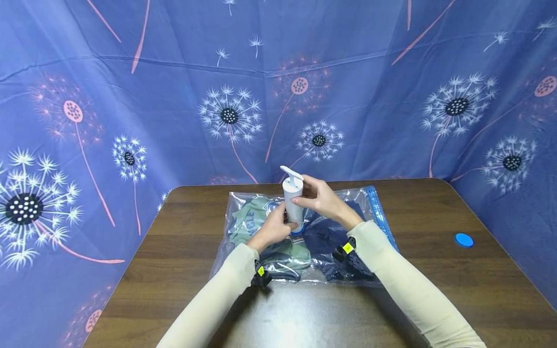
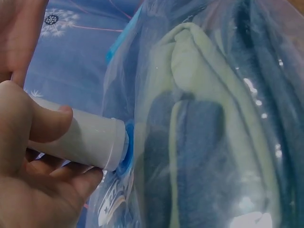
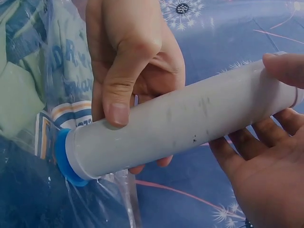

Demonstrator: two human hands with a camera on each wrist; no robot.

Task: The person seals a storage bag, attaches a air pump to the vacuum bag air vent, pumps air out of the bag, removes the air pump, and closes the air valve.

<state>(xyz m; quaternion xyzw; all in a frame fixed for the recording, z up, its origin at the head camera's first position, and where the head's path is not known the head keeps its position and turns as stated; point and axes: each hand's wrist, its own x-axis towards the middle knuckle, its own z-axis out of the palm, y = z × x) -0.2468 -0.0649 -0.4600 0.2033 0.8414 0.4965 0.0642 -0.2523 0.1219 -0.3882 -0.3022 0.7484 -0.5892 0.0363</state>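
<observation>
A white hand pump (image 1: 293, 212) with a T-shaped handle (image 1: 291, 173) stands upright on the blue valve (image 3: 66, 159) of a clear vacuum storage bag (image 1: 221, 251). My left hand (image 1: 274, 226) grips the lower barrel, thumb on one side and fingers on the other. Higher up, just under the handle, my right hand (image 1: 323, 198) holds the barrel between thumb and fingers. Inside the bag lie a folded pale green garment (image 1: 248, 224) with printed lettering and dark blue clothing (image 1: 324, 249). The bag's plastic looks loose and wrinkled around the valve.
The bag lies flat on a brown wooden table (image 1: 174, 270), its blue zip edge (image 1: 383, 217) to the right. A round blue cap (image 1: 463, 240) rests near the table's right side. Behind hangs a blue dandelion-patterned cloth (image 1: 174, 121).
</observation>
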